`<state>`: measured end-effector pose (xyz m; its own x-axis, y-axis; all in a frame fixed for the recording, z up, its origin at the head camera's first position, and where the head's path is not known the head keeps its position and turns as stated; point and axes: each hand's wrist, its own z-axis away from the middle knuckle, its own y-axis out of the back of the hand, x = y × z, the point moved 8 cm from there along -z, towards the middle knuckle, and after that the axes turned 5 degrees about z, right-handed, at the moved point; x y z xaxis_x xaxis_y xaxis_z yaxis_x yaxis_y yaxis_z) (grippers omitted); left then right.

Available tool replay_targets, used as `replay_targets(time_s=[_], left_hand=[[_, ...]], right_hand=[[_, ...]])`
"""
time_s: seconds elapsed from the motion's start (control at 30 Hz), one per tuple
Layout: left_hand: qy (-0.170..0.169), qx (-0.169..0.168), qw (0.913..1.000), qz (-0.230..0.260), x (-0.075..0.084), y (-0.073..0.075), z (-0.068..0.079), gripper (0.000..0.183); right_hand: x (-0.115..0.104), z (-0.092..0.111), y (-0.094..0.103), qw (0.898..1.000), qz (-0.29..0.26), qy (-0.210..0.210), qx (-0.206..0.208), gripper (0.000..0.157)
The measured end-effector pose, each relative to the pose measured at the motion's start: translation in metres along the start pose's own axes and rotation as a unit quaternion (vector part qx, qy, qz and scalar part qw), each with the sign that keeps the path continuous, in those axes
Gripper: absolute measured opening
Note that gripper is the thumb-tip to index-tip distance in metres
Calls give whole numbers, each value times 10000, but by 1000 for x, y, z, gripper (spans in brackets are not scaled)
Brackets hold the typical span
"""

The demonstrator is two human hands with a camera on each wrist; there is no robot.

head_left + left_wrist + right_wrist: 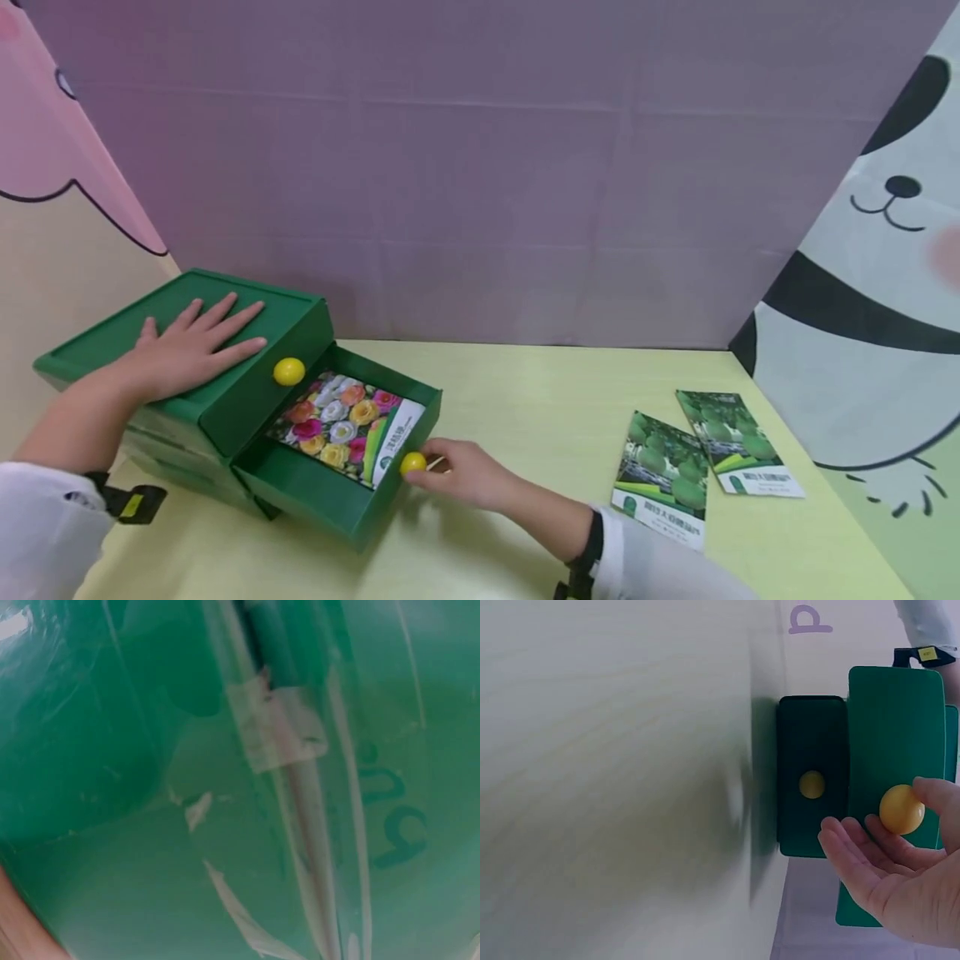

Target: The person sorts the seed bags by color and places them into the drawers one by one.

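Note:
A green chest of drawers (292, 329) stands at the left of the table, one drawer (300, 496) pulled out. My left hand (187, 350) rests on top of the chest with fingers spread. With thumb and fingertip, my right hand (468, 475) pinches the yellow round knob (413, 463) of the open drawer; the right wrist view shows this knob (901, 809) too. Inside the drawer lies a flat packet (337, 421) printed with colourful flowers. Another yellow knob (288, 372) marks the drawer above, and a closed drawer (812, 825) with its own knob sits below.
Two flat packets with green fruit pictures (660, 471) (738, 442) lie on the right of the pale table (540, 400), edges close together. A purple cloth wall (480, 183) rises behind the table. A panda picture (885, 275) covers the wall at right.

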<state>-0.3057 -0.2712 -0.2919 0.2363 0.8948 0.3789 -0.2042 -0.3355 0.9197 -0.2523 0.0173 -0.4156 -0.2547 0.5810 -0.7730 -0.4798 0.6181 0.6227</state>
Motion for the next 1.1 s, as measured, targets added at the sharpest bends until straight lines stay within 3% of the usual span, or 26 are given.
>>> replay_targets(time_s=[0.17, 0.37, 0.63, 0.9, 1.1], left_hand=[[-64, 29, 9999, 131, -1, -2, 0, 72], [-101, 25, 9998, 155, -2, -2, -2, 72], [-52, 49, 10000, 10, -4, -1, -3, 76], [99, 100, 9998, -121, -6, -3, -1, 78], [155, 135, 9994, -271, -7, -1, -1, 79]], right_hand=[[-12, -12, 1, 9999, 94, -24, 83, 28], [-26, -42, -3, 9994, 341, -35, 108, 34], [-48, -80, -23, 9977, 676, 7, 93, 41], [-62, -106, -40, 9954, 939, -109, 170, 45], [-74, -120, -50, 9957, 896, -16, 230, 38]])
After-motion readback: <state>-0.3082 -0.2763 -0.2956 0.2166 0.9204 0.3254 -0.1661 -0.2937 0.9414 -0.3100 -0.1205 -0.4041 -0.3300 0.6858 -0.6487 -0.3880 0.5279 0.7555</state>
